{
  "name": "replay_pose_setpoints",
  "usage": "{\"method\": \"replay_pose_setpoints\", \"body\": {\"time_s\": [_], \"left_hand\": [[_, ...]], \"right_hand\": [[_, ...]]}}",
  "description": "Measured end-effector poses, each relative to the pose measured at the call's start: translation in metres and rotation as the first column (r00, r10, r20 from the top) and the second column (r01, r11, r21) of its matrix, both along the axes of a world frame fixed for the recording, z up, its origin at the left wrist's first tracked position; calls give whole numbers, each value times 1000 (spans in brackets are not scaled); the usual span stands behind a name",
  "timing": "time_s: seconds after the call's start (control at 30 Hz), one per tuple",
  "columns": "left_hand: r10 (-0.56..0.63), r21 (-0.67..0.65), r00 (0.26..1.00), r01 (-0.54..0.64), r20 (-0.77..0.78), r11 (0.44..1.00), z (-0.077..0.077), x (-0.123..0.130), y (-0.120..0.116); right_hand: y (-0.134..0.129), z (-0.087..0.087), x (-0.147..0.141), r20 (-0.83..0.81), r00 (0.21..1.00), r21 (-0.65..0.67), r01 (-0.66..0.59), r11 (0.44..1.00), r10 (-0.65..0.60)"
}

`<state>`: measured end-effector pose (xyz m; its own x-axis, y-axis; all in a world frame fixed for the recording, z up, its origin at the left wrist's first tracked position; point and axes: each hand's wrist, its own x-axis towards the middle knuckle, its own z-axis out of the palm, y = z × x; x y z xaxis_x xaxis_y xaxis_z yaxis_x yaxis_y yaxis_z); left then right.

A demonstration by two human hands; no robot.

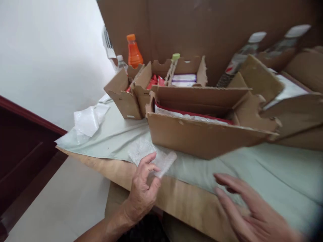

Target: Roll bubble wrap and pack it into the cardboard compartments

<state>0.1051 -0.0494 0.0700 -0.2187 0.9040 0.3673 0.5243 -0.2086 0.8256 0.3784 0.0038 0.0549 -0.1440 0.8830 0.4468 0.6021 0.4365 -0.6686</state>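
Note:
My left hand [144, 186] is over the table's front edge, its fingers bent and the thumb apart from them. A crumpled piece of clear plastic wrap [165, 162] lies on the cloth just behind its fingertips; whether they touch it I cannot tell. My right hand [252, 210], blurred, hovers above the cloth at the lower right with thumb and fingers apart, holding nothing. Beyond both hands stands a long open cardboard box [186, 139] with a white, red-edged flat pack [191, 116] inside.
Smaller cardboard boxes [127, 102] hold red and white packs. An orange bottle [135, 53] and a clear bottle [234, 64] stand behind them. More plastic wrap [87, 122] lies at the left corner. Pale green cloth [111, 134] covers much of the wooden table [106, 168].

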Motion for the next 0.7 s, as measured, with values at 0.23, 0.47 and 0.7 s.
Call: {"method": "replay_pose_setpoints", "body": {"time_s": [0.23, 0.47, 0.7], "left_hand": [[-519, 36, 824, 539, -229, 841, 15, 30, -26], [-197, 91, 980, 200, -40, 976, 12, -9, -23], [-74, -16, 916, 73, -395, 997, -11, -31, 7]], "right_hand": [[-19, 48, -27, 11, 1000, 92, 9, 996, -10], [-8, 46, -65, 221, 902, 25, -386, 922, 371], [15, 27, -84, 520, 732, -93, -464, 881, 441]]}}
